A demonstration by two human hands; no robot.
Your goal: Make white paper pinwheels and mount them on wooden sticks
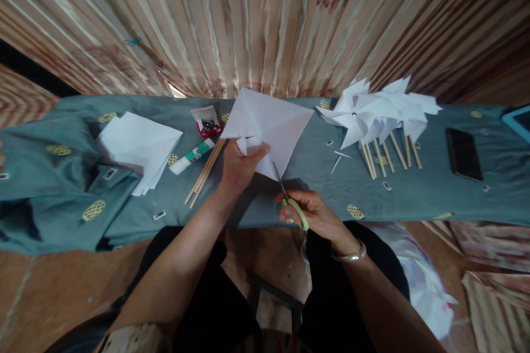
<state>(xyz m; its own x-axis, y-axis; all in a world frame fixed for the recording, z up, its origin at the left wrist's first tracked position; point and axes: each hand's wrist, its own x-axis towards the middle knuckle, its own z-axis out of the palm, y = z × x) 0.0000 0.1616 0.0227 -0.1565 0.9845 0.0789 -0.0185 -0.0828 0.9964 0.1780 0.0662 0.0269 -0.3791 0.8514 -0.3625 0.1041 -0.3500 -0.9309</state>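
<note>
We take the glue tube (192,156) as reference. The white sheet (275,121) lies to its right, apparently held just above the worktop (256,210). Our left hand (240,165) grips the sheet's near-left side, thumb on top; our right hand (314,212) is closed around the handles of the scissors (298,214), farther right of the tube. The blades meet the sheet at its near corner; how far they are open, we cannot tell.

For a clean cut, we hold the sheet taut and flat, align the blades with the corner-to-centre line, and feed the paper with the left hand. We stop short of the centre and keep the left thumb clear of the cutting line. The wooden sticks (206,172), just right of the tube, should remain outside the scissors' path.
</note>
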